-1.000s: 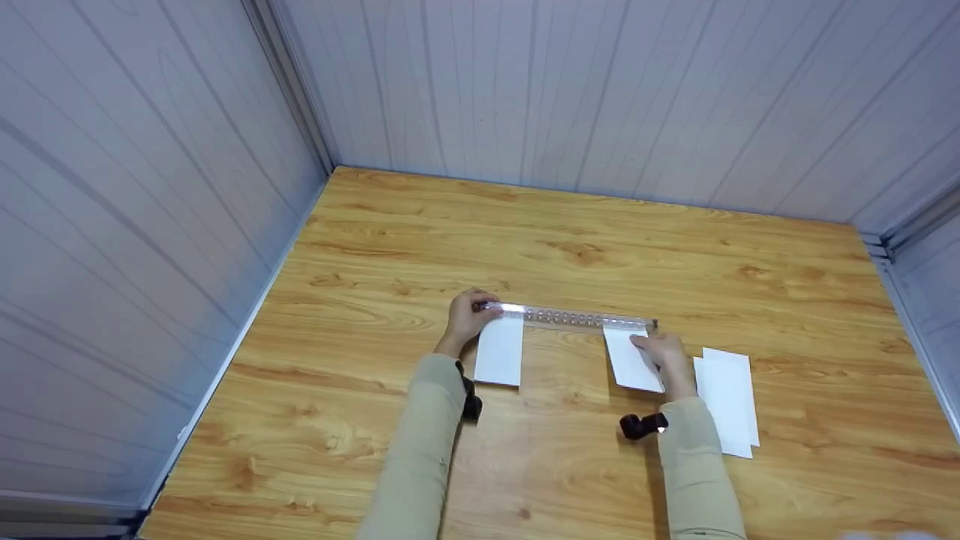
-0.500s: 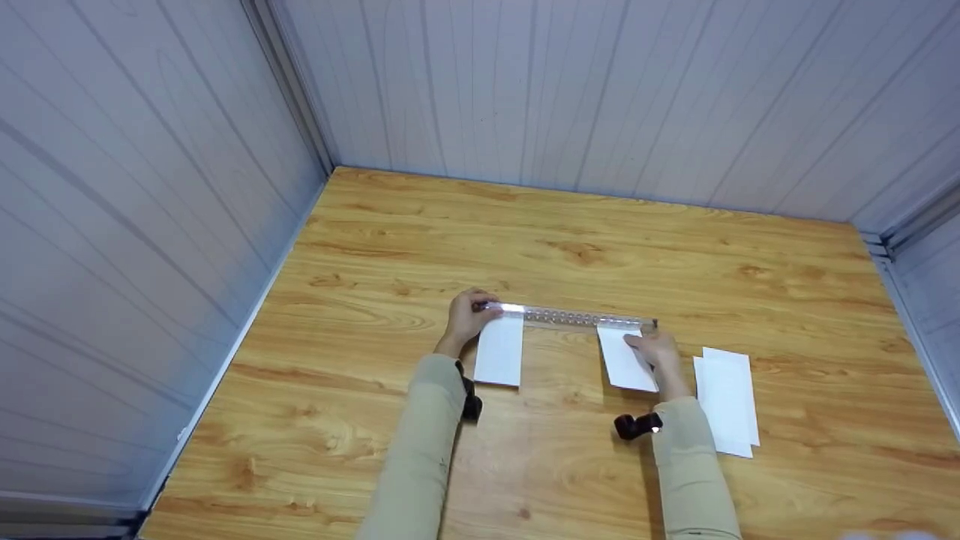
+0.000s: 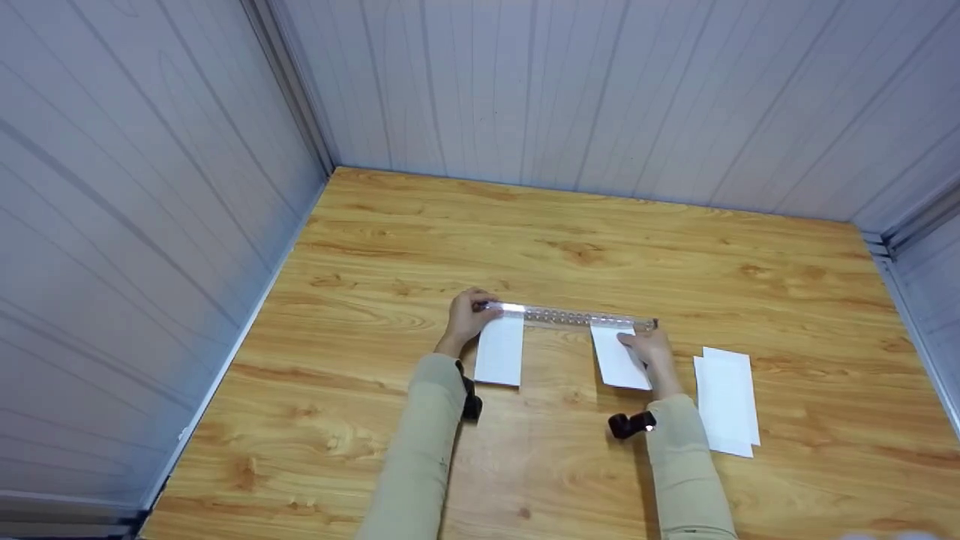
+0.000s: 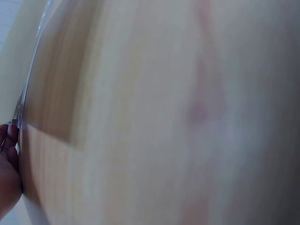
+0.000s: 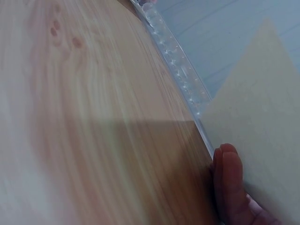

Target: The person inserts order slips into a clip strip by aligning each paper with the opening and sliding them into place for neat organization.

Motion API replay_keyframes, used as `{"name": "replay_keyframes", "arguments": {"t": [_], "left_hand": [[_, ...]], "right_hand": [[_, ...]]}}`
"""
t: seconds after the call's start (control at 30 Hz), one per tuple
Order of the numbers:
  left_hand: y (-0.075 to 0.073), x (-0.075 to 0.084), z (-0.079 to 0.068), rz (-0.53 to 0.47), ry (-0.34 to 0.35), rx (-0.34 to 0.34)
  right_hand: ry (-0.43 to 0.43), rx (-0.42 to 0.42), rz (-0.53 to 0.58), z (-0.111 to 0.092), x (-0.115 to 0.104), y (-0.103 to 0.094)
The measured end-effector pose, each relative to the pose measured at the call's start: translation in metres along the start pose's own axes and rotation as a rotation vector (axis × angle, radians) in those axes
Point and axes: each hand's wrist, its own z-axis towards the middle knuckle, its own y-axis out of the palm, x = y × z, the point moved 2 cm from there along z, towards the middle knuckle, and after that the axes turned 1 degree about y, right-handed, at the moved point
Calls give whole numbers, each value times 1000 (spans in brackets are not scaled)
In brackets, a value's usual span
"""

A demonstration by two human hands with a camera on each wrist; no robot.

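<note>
A clear plastic strip [image 3: 559, 316] with a row of round bumps lies crosswise in the head view. My left hand [image 3: 466, 321] pinches its left end, where one white paper card [image 3: 500, 352] extends toward me from the strip. Between the thumb and fingers of my right hand [image 3: 651, 352] is a second white card [image 3: 619, 358], tilted, its far edge at the strip near the right end. The right wrist view shows curled fingers [image 5: 229, 178] beneath this card [image 5: 258, 112], beside the bumpy strip [image 5: 180, 70]. The left wrist view catches only part of the left hand [image 4: 8, 168].
Two overlapping white cards [image 3: 727, 401] lie on the wood-grain table [image 3: 570, 480], right of my right forearm. Pale panel walls [image 3: 480, 82] border the table at the back and both sides. Each wrist carries a dark camera [image 3: 630, 425].
My right hand has slid a little to the left along the strip, bringing its card with it. The left hand and the other cards have stayed in place.
</note>
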Motion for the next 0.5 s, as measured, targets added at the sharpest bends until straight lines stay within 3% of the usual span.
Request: {"name": "replay_keyframes", "arguments": {"t": [0.17,0.33,0.5], "left_hand": [[0,0,0,0,4,2],[-1,1,-1,-9,17,-2],[-1,1,-1,-10,11,-7]], "right_hand": [[-22,-23,2,2,-4,2],[-28,-43,-64,3,-6,4],[-78,-43,-21,38,24,6]]}}
